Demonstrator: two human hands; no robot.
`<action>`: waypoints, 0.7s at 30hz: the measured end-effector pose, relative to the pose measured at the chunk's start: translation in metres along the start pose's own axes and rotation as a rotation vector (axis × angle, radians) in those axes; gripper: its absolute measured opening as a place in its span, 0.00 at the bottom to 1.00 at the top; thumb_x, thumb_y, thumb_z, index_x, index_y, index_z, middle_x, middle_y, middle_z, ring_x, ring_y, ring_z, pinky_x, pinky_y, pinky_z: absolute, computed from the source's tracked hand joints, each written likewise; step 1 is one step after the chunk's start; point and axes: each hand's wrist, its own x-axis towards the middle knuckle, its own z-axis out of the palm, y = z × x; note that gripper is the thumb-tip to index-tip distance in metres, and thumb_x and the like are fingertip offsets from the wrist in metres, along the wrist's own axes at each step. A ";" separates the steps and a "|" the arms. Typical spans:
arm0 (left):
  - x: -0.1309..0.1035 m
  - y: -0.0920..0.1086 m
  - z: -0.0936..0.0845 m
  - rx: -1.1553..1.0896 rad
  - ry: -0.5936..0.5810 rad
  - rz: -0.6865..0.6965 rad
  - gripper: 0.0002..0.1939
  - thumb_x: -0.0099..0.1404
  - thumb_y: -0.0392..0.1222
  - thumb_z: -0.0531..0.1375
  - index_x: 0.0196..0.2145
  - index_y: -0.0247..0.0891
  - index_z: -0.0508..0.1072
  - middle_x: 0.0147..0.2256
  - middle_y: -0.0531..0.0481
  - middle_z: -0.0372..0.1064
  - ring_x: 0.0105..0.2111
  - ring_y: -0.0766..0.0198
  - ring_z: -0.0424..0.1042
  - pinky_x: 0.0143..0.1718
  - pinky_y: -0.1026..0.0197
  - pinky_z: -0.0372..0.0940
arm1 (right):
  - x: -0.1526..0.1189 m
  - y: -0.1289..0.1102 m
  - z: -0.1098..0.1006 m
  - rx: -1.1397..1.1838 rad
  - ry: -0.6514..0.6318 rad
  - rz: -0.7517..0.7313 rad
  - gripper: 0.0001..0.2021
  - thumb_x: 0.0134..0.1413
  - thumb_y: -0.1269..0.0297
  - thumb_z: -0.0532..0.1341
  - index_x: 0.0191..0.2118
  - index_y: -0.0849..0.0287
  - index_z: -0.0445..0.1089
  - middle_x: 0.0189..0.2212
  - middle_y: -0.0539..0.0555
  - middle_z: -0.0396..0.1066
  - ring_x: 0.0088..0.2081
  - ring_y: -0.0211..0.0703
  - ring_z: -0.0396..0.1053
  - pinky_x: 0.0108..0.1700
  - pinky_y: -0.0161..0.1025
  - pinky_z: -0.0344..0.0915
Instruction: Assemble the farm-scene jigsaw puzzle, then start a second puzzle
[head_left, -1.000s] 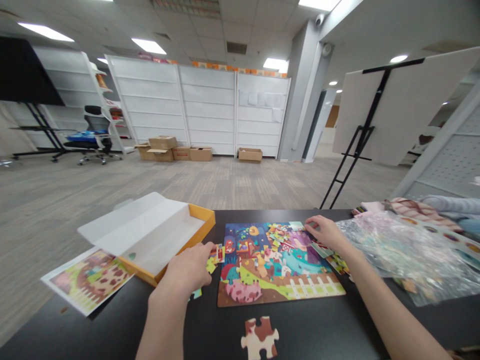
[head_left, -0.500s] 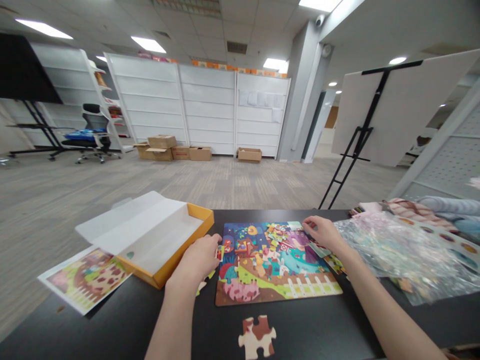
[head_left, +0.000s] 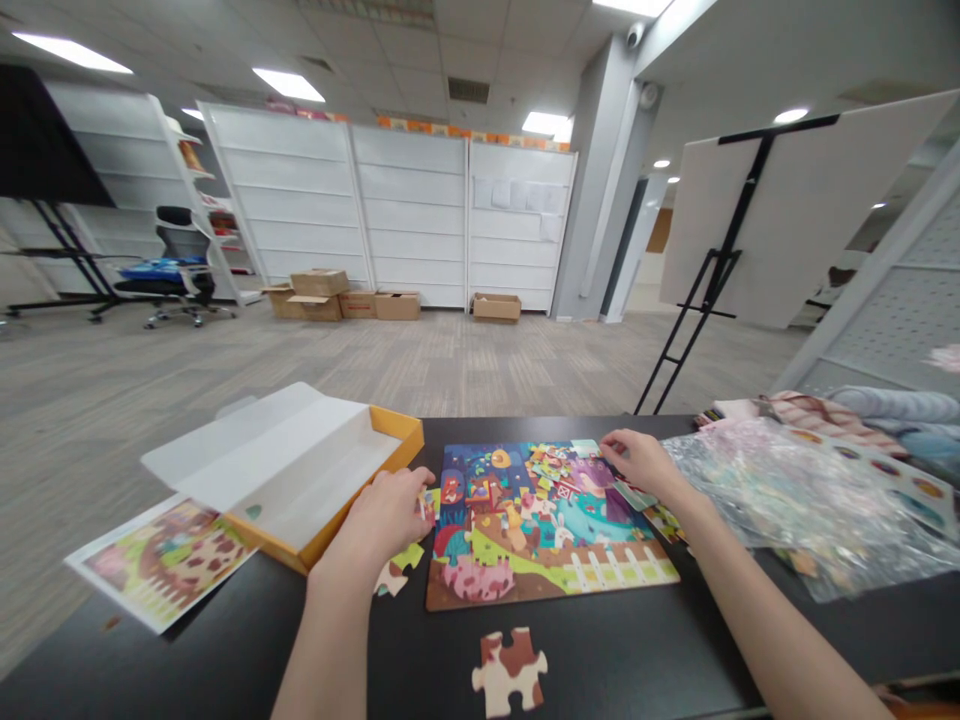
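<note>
A colourful jigsaw puzzle (head_left: 555, 520) with farm animals and a white fence lies flat on the black table, loose pieces heaped on its upper part. My left hand (head_left: 394, 508) is at its left edge, fingers curled on a small colourful puzzle piece (head_left: 428, 503). Below that hand, more loose pieces (head_left: 397, 572) show, partly covered. At the puzzle's upper right corner is my right hand (head_left: 637, 462), fingertips drawn together beside a pale green piece (head_left: 586, 449); what they grip is hidden. A large brown-and-cream piece (head_left: 504, 672) lies alone in front of the puzzle.
An open yellow box (head_left: 360, 475) with a white flap stands at left, over a printed picture sheet (head_left: 161, 565). Clear plastic bags (head_left: 795, 500) and folded cloth (head_left: 836, 415) lie at right. Several pieces (head_left: 667, 525) lie under my right forearm. Beyond is an easel (head_left: 720, 265).
My left hand has drawn slightly left and toward me, uncovering more of the loose pieces beneath it. My right hand stays at the upper right corner. The view has shifted a little.
</note>
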 end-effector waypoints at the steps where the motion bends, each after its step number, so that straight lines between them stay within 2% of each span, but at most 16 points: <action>1: -0.001 -0.001 -0.001 -0.024 0.020 -0.008 0.25 0.55 0.33 0.63 0.52 0.41 0.73 0.47 0.45 0.76 0.47 0.54 0.74 0.45 0.60 0.64 | 0.000 0.000 0.000 -0.005 -0.002 0.006 0.10 0.60 0.61 0.57 0.36 0.57 0.75 0.35 0.55 0.78 0.36 0.45 0.75 0.38 0.37 0.64; 4: -0.006 -0.004 -0.007 -0.098 0.048 -0.028 0.22 0.58 0.31 0.59 0.51 0.42 0.73 0.44 0.49 0.77 0.43 0.59 0.75 0.40 0.62 0.63 | 0.000 -0.001 -0.001 -0.021 -0.020 0.022 0.10 0.60 0.61 0.57 0.37 0.56 0.75 0.36 0.55 0.79 0.37 0.45 0.75 0.39 0.37 0.64; 6: -0.009 -0.007 -0.013 -0.147 0.064 -0.008 0.19 0.61 0.34 0.57 0.50 0.42 0.73 0.42 0.50 0.78 0.42 0.59 0.76 0.38 0.63 0.63 | -0.001 -0.003 -0.002 -0.027 -0.034 0.023 0.10 0.60 0.61 0.57 0.37 0.57 0.75 0.36 0.55 0.79 0.37 0.45 0.75 0.39 0.37 0.64; 9: -0.014 -0.010 -0.023 -0.207 0.158 0.010 0.16 0.67 0.39 0.52 0.49 0.41 0.74 0.42 0.48 0.78 0.42 0.58 0.76 0.41 0.62 0.64 | -0.001 -0.005 -0.003 -0.028 -0.036 0.023 0.10 0.60 0.61 0.57 0.37 0.57 0.75 0.36 0.55 0.79 0.37 0.45 0.75 0.39 0.37 0.64; 11: -0.018 -0.012 -0.029 -0.193 0.237 -0.005 0.17 0.68 0.39 0.49 0.48 0.40 0.74 0.44 0.47 0.78 0.44 0.57 0.76 0.44 0.60 0.64 | -0.001 -0.005 -0.004 -0.029 -0.035 0.021 0.10 0.60 0.61 0.57 0.37 0.57 0.75 0.36 0.55 0.79 0.37 0.45 0.75 0.39 0.37 0.63; 13: -0.022 -0.014 -0.031 -0.141 0.262 -0.022 0.18 0.68 0.38 0.47 0.48 0.40 0.74 0.45 0.46 0.77 0.45 0.56 0.76 0.46 0.59 0.64 | 0.000 -0.006 -0.004 -0.030 -0.039 0.015 0.10 0.60 0.61 0.57 0.37 0.56 0.75 0.36 0.54 0.79 0.36 0.45 0.75 0.39 0.37 0.64; 15: -0.025 -0.016 -0.029 -0.089 0.168 -0.054 0.18 0.67 0.35 0.47 0.45 0.39 0.75 0.44 0.45 0.78 0.45 0.55 0.76 0.45 0.58 0.64 | 0.000 -0.006 -0.004 -0.032 -0.047 0.013 0.10 0.60 0.61 0.57 0.37 0.56 0.75 0.36 0.54 0.79 0.36 0.45 0.75 0.39 0.36 0.64; 18: -0.024 -0.018 -0.019 -0.063 -0.053 -0.104 0.17 0.63 0.30 0.50 0.40 0.39 0.77 0.41 0.44 0.79 0.43 0.55 0.76 0.42 0.59 0.65 | 0.000 -0.007 -0.004 -0.036 -0.060 0.024 0.10 0.60 0.61 0.57 0.37 0.57 0.75 0.36 0.55 0.79 0.36 0.45 0.75 0.39 0.36 0.64; 19: -0.023 -0.019 -0.015 -0.061 -0.094 -0.108 0.17 0.62 0.29 0.51 0.39 0.39 0.78 0.42 0.44 0.79 0.43 0.56 0.77 0.42 0.60 0.65 | -0.001 -0.007 -0.004 -0.036 -0.064 0.028 0.10 0.60 0.61 0.57 0.37 0.57 0.75 0.36 0.55 0.79 0.36 0.45 0.75 0.39 0.36 0.64; 21: -0.018 -0.018 -0.007 -0.048 -0.101 -0.088 0.16 0.61 0.29 0.53 0.39 0.39 0.79 0.43 0.43 0.78 0.44 0.56 0.76 0.45 0.60 0.65 | -0.001 -0.007 -0.003 -0.035 -0.067 0.030 0.11 0.61 0.60 0.56 0.37 0.57 0.75 0.36 0.55 0.79 0.37 0.45 0.75 0.39 0.37 0.64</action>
